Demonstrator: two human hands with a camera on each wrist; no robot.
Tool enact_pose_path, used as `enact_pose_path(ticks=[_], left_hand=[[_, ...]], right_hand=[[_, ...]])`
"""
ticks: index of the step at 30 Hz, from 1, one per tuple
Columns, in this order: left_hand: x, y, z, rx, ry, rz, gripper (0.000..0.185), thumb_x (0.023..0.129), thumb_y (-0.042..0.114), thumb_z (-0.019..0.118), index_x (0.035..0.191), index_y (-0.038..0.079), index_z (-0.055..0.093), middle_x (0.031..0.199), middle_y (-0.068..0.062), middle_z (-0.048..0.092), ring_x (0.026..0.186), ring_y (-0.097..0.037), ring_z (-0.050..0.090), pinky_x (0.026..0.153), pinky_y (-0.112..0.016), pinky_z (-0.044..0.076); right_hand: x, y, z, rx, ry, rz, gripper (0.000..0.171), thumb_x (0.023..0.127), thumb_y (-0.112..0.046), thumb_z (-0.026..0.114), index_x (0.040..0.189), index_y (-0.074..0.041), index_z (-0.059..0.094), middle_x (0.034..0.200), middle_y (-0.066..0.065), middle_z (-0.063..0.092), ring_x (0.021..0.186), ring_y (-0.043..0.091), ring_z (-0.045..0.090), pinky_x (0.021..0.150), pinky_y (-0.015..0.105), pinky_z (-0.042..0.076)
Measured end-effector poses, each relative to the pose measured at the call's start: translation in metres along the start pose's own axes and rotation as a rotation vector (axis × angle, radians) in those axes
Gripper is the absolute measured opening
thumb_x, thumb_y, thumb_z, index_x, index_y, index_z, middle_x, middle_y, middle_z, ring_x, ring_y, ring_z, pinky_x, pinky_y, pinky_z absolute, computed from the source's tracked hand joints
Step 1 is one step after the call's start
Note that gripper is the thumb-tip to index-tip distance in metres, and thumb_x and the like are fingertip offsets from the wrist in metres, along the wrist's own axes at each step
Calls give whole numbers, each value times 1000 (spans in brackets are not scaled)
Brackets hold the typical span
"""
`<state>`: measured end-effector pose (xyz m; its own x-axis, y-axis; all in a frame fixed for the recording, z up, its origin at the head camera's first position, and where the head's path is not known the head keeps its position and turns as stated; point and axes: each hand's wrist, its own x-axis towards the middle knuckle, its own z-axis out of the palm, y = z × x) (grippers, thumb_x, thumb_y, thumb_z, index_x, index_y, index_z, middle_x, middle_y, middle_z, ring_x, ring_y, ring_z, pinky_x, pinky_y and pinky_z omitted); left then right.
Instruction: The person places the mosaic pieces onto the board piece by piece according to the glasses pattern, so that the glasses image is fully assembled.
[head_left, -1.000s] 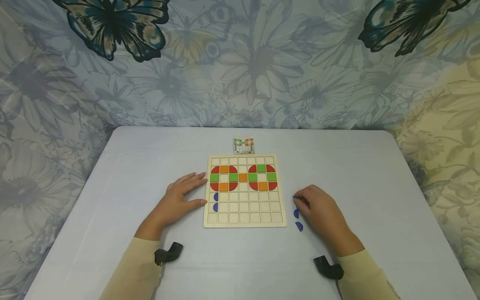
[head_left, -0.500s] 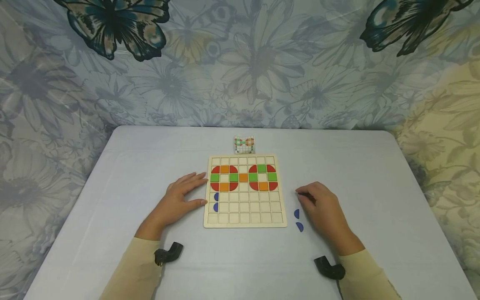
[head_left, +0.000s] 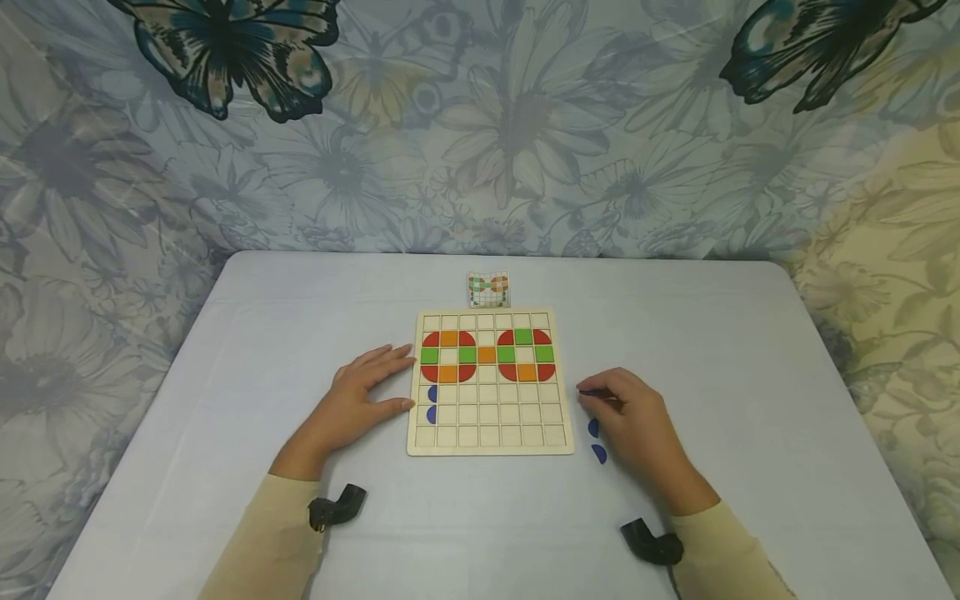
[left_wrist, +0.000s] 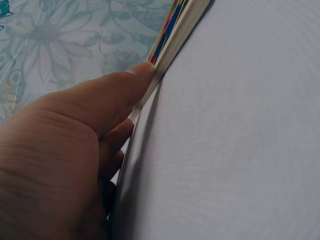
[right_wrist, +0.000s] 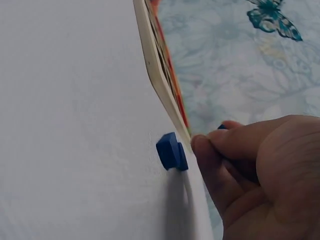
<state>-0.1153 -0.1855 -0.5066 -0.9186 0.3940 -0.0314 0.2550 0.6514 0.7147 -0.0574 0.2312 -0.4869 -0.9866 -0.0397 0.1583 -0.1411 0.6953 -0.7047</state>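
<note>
A square wooden grid board (head_left: 487, 455) lies on the table, with red, orange and green pieces set as two rounded rings joined by an orange square. Two blue half-circles (head_left: 432, 403) sit in its left column. My left hand (head_left: 356, 398) rests beside the board, fingers spread, with fingertips and thumb at its left edge. To the right of the board, my right hand (head_left: 633, 421) pinches a blue half-circle piece (head_left: 596, 392) between thumb and fingers. Just below that hand, two more blue half-circles (head_left: 598, 453) lie on the table; in the right wrist view these blue pieces (right_wrist: 169, 151) look thick.
A small pattern card (head_left: 488, 290) with a similar coloured design stands behind the board's top edge. White cloth covers the table (head_left: 300, 292). Behind it hangs a floral, butterfly-printed cloth (head_left: 517, 125).
My right hand lifted slightly away to the right, then came back left toward the board. The blue half-circle between its fingers now shows more plainly. The left hand has stayed still.
</note>
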Motion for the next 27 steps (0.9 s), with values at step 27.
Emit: enact_pose_path(ticks=[27], left_hand=[[0, 0, 0, -12, 13, 12, 70, 94, 36, 89, 157, 20, 63, 168, 7, 47, 160, -28, 28, 121, -64, 18]], right_hand=[[-8, -38, 29, 222, -140, -54, 21, 91, 3, 87, 100, -14, 79, 96, -9, 72, 79, 13, 64, 70, 25, 57]])
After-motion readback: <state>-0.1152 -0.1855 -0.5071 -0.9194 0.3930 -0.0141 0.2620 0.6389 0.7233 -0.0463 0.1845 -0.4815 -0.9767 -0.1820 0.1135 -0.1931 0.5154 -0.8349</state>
